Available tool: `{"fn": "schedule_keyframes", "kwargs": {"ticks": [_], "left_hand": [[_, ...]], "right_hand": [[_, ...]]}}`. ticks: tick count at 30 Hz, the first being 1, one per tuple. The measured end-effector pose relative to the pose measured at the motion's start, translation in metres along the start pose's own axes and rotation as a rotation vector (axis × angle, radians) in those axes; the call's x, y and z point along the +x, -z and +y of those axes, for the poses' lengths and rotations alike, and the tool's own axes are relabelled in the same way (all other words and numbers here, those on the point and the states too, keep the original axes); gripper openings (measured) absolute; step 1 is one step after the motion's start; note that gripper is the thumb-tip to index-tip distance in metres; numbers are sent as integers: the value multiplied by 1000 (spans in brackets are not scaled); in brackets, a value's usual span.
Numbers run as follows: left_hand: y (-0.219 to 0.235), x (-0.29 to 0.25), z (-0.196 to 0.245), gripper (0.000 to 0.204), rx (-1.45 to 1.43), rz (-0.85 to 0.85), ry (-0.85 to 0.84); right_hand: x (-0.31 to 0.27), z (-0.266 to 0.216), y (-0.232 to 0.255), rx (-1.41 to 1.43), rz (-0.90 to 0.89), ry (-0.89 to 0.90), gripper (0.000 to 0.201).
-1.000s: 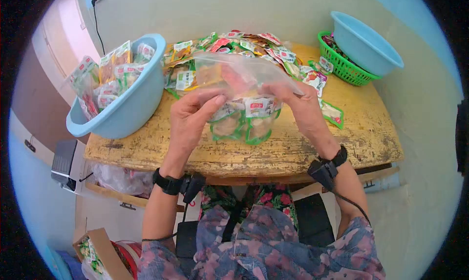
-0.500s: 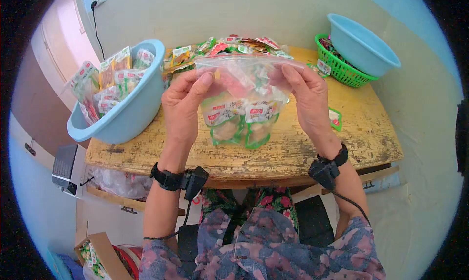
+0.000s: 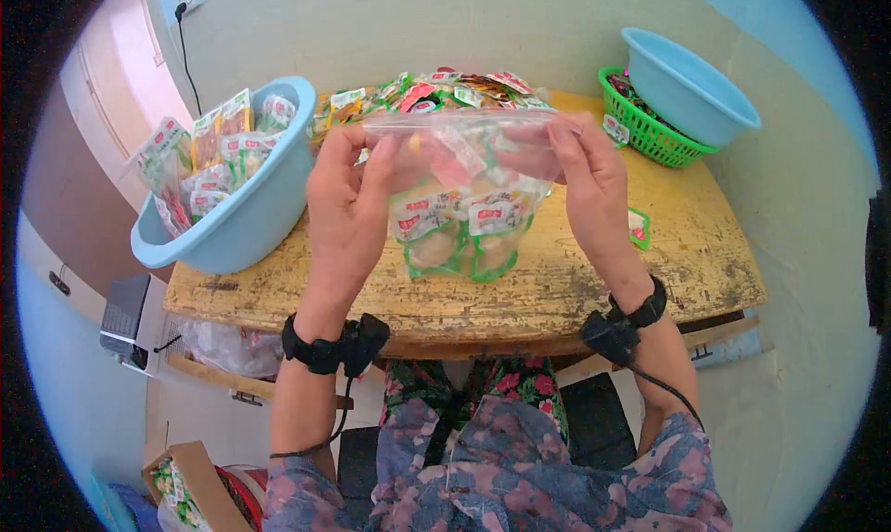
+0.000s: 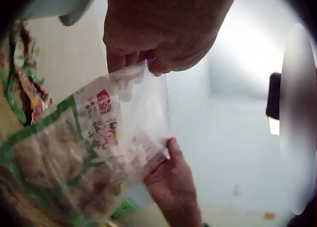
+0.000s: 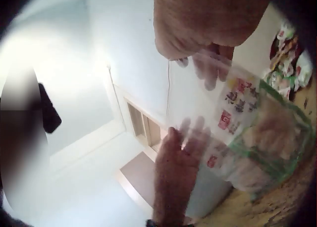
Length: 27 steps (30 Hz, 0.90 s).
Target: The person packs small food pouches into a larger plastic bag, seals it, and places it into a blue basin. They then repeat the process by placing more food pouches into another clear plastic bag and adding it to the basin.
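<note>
A clear zip bag (image 3: 469,128) hangs upright in front of me, its top edge stretched nearly straight. My left hand (image 3: 348,203) pinches its left top corner, thumb in front and fingers behind the film. At the opposite corner my right hand (image 3: 594,189) grips the same way. Green-edged food packets (image 3: 498,244) with white and red labels sit in the bag's lower part, pale pieces showing through. In the left wrist view the bag (image 4: 146,103) spans between both hands. The right wrist view shows fingers (image 5: 210,73) through the clear film.
A blue basin (image 3: 237,230) full of packets stands at the left. Behind the bag lies a heap of packets (image 3: 422,91) on the worn yellow table (image 3: 668,235). Back right, another blue basin (image 3: 691,82) rests on a green basket (image 3: 664,138). A cardboard box (image 3: 200,486) stands low at left.
Both hands have risen and turned more upright. The bag's top edge, loose and sagging before, is now pulled taut between them. The packets hang at about the same place.
</note>
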<state>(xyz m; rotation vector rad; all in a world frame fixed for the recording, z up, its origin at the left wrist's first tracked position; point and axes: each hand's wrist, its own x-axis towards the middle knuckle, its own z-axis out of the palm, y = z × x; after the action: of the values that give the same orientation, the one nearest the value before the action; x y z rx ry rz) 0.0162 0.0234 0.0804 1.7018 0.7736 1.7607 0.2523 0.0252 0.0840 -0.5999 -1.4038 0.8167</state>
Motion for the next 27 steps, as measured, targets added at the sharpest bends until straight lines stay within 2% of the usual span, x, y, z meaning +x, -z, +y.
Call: {"fn": "schedule_keyframes", "kwargs": {"ticks": [3, 6, 9, 12, 15, 18, 21, 24, 27], "left_hand": [[-4, -4, 15, 14, 135, -19, 95], [-9, -4, 8, 12, 125, 9, 51], [-5, -2, -1, 12, 231, 1, 51], [-7, -4, -7, 11, 265, 24, 65], [-2, 0, -24, 18, 317, 11, -79], [6, 1, -16, 43, 408, -54, 101], [13, 3, -5, 67, 505, -194, 291], [18, 7, -11, 77, 629, -322, 164], [13, 7, -3, 68, 843, -286, 44]], "right_hand": [[2, 6, 7, -217, -8, 51, 21], [4, 3, 9, -240, -25, -6, 22], [7, 8, 12, -304, -14, -12, 22], [9, 21, 23, -505, -14, -24, 23], [9, 34, 27, -436, -38, -40, 22], [11, 30, 34, -401, -196, -361, 17], [16, 32, 46, -390, -415, -547, 13], [15, 38, 44, -366, -474, -612, 13], [18, 41, 44, -397, -544, -625, 12]]}}
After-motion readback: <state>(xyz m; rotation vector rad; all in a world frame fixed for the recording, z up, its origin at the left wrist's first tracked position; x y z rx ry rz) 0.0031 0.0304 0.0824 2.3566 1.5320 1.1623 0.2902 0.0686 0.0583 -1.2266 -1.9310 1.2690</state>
